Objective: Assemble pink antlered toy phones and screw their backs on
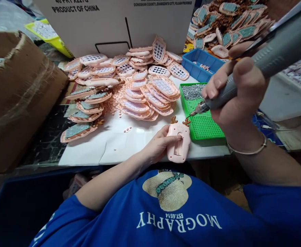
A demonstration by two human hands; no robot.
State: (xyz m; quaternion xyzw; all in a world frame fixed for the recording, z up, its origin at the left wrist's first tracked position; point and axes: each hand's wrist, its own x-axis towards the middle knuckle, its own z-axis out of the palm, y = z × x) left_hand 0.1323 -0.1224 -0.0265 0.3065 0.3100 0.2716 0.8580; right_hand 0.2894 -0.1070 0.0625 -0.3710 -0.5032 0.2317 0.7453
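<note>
My left hand (157, 144) grips a pink reindeer-shaped plastic shell (178, 142) at the near table edge, fingers wrapped over its back. My right hand (236, 92) is closed round a grey electric screwdriver (255, 65), its tip (193, 114) hovering over the green screw tray (204, 128), just above and right of the shell's brown antlers. Small silver screws (193, 91) fill the tray's far end.
Piles of pink shells (140, 89) cover the white tabletop (109, 144). A blue bin (200, 63) sits behind the green tray, more shells (230, 24) beyond it. A brown carton (19, 96) stands at left, a white carton (114, 24) at the back.
</note>
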